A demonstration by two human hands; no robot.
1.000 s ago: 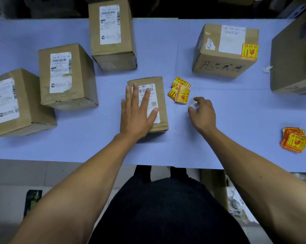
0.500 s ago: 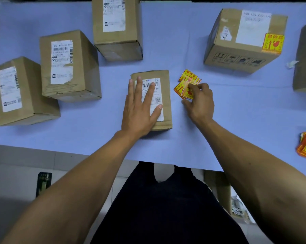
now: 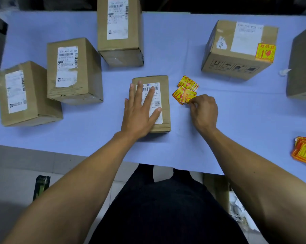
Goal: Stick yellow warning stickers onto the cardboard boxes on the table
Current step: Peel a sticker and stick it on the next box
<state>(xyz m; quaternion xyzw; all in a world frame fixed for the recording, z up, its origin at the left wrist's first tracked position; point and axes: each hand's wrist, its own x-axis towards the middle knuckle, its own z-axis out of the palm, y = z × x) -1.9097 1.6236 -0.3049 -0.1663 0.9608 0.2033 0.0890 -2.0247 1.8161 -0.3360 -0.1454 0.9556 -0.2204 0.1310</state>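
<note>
**Tabletop stock: boxes, stickers, two hands at work**

Tabletop [image 3: 219,120]: pale blue surface, seen from above; all items below sit on it.

Far-left box [image 3: 25,94]: brown cardboard, white shipping label on top, near the left edge.

Second box [image 3: 73,71]: taller, just beside the first, white barcode label on top.

Back box [image 3: 119,30]: upright at the far edge, long white label on top.

Small flat box [image 3: 163,99]: centre of the tabletop, white label with barcode and square code on top.

Left hand [image 3: 139,111]: lies flat on the small flat box, fingers spread over the label, palm down; grip open, pressing rather than holding.

Loose stickers [image 3: 185,88]: small fanned cluster, yellow with red print, just right of the small flat box.

Right hand [image 3: 204,111]: beside the cluster, thumb and fingertips pinched on the near corner of one sticker [image 3: 188,96]; grip closed on that sticker, which lies at the cluster's near edge.

Large box [image 3: 236,50]: far right of centre, white label on top, handling symbols on its near side, one yellow sticker already stuck at its top right corner.

Edge box [image 3: 302,67]: partly cut off at the right edge.

Sticker stack [image 3: 304,150]: second pile of yellow stickers, near right, well apart from both hands.
</note>
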